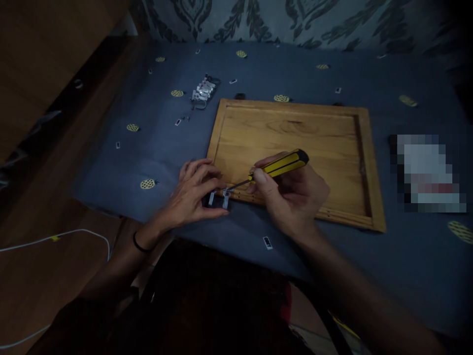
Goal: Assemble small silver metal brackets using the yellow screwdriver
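A wooden cabinet door (281,162) with a raised frame lies on the cloth-covered table. At its near left edge sits a small metal hinge (225,198), its two arms pointing toward me. My left hand (192,195) steadies this hinge, thumb at its near end and fingers bent over the door's corner. In my right hand (295,195) is a yellow and black screwdriver (283,163), slanting down to the left. Its tip meets the hinge; any screw beneath the tip is too small to make out.
Several metal hinges (204,91) lie bunched beyond the door's far left corner, with tiny screws (187,118) nearby. A blurred-out object (428,172) rests to the right on the blue patterned tablecloth (148,153). A white cable (81,230) runs at the lower left.
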Demonstrator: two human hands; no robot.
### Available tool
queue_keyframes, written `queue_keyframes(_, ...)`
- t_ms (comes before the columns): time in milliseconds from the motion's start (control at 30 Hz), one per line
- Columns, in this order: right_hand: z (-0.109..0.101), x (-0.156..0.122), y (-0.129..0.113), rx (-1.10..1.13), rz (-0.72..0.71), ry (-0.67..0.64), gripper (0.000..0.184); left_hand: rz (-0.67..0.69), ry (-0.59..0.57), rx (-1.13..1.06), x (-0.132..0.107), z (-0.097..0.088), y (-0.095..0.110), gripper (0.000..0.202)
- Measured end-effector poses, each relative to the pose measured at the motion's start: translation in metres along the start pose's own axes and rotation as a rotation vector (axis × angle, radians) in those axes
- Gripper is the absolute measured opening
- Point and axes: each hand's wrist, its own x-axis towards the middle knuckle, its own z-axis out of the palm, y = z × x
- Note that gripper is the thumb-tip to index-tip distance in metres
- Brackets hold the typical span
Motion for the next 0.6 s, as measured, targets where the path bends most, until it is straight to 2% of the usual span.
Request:
queue_keyframes(367, 0.003, 0.0003, 0.0047, 0.0, -0.086, -0.005, 0.008, -0.042, -0.046, -0.003, -0.0003, 0.0001, 0.0001, 0.053)
queue_keyframes(600, 0.0008, 0.0029, 0.0, -0.019, -0.085, -0.052, 0.005, 0.0, -0.006, 0.0, -0.0002, 0.0013, -0.0009, 0.054)
